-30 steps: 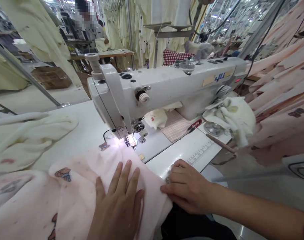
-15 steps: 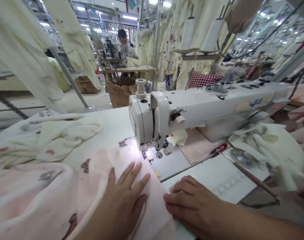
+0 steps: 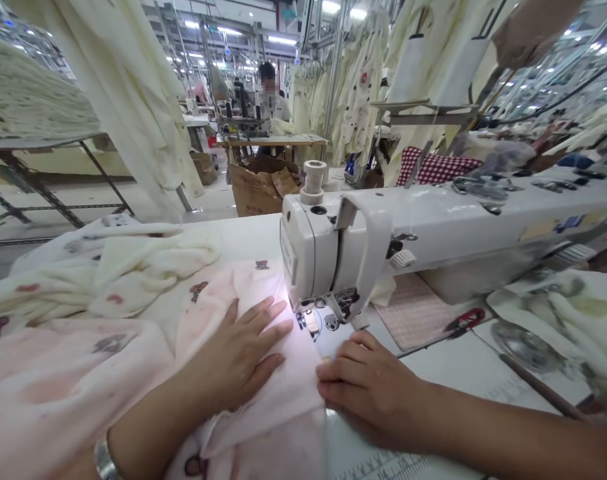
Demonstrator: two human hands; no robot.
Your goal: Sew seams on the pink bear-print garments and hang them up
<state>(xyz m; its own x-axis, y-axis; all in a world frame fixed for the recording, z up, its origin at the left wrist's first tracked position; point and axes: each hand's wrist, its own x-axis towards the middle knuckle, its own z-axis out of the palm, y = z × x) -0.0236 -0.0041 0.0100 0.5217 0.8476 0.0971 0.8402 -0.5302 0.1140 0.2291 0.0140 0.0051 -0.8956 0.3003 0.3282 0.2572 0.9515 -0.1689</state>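
My left hand [image 3: 238, 353] lies open with its fingers spread, and my right hand [image 3: 368, 390] rests lightly curled. Neither grips the pink printed fabric [image 3: 298, 393], which lies flat beside the sewing machine [image 3: 433, 233] on the white table [image 3: 463, 363], inside a garment factory hall [image 3: 223, 40].
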